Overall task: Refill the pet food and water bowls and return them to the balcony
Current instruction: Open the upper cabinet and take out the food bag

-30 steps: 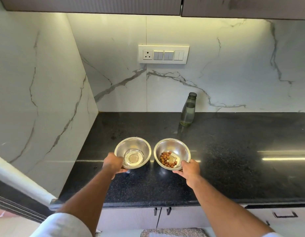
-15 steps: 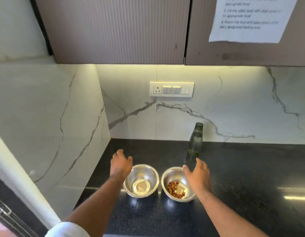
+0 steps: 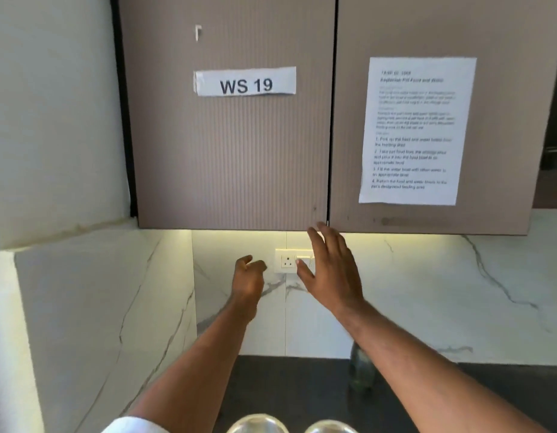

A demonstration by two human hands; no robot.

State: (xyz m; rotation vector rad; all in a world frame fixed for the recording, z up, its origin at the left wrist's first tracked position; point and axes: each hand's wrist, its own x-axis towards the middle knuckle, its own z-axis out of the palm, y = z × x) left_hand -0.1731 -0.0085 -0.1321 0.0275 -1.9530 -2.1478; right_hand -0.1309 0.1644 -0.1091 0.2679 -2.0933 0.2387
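Two steel bowls stand side by side on the black counter [image 3: 302,389], only their far rims showing at the bottom edge: the left bowl [image 3: 258,424] and the right bowl [image 3: 330,427]. Their contents are out of view. Both my hands are raised in front of the marble backsplash, holding nothing. My right hand [image 3: 331,270] is spread open, its fingertips just under the lower edge of the wall cabinet doors [image 3: 233,170] at the gap between them. My left hand [image 3: 248,278] is lower and to the left, fingers loosely curled.
A green glass bottle [image 3: 361,370] stands on the counter at the backsplash, partly behind my right forearm. A white socket and switch plate [image 3: 286,261] sits between my hands. The left cabinet door bears a "WS 19" label [image 3: 245,82]; the right a printed sheet [image 3: 416,129].
Both hands let go of the bowls and rose from the counter toward the cabinet's lower edge. The view tilted up, so the bowls dropped to the bottom edge.
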